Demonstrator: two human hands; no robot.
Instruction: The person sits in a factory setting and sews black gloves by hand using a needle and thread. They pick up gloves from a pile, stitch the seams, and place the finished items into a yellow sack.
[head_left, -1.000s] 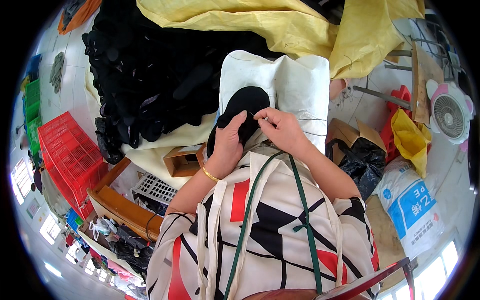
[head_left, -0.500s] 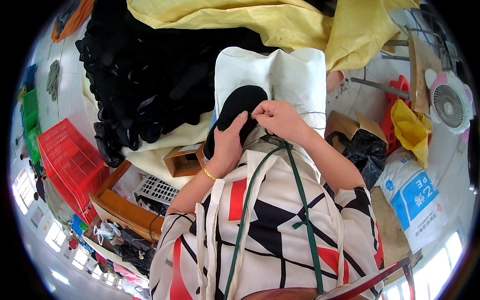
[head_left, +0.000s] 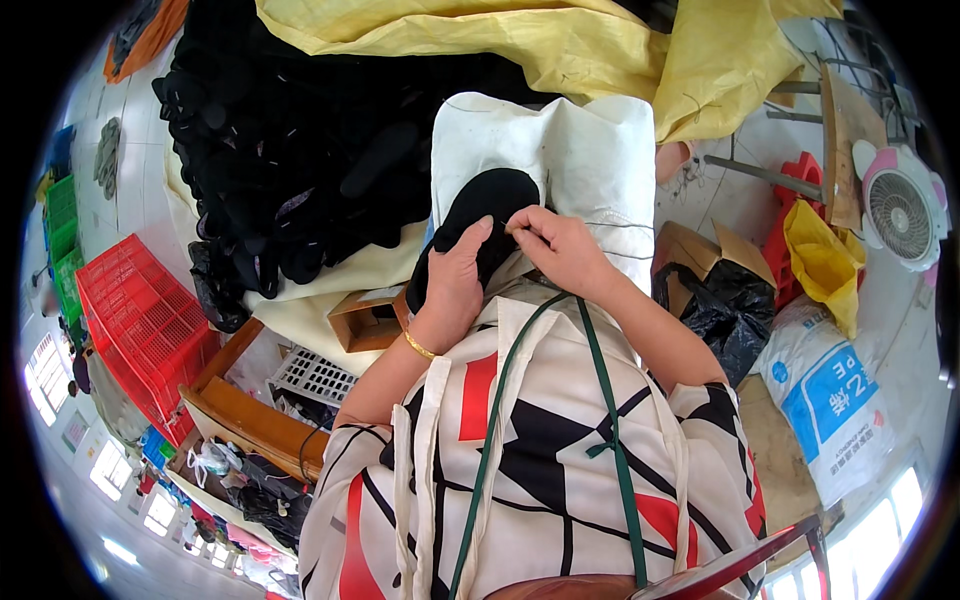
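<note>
My left hand [head_left: 456, 285] is closed around a black, sole-shaped fabric piece [head_left: 492, 196], perhaps a shoe sole or insole, with the thumb lying on its upper face. At the piece's right edge, my right hand [head_left: 560, 248] has thumb and forefinger pinched together. Whatever sits between those fingertips is too small to make out. Beneath the piece, a white cloth [head_left: 598, 150] covers the work surface in front of me.
A large heap of similar black pieces [head_left: 290, 150] lies ahead on the left, under a yellow sheet [head_left: 430, 28]. Red crates [head_left: 145, 325] and a wooden drawer [head_left: 245, 415] stand left. On the right are a cardboard box [head_left: 685, 250], black plastic bag [head_left: 735, 305] and fan [head_left: 903, 210].
My right hand has turned slightly, and its fingers are less tightly curled at the edge of the black piece. The piece and my left hand have shifted only a little.
</note>
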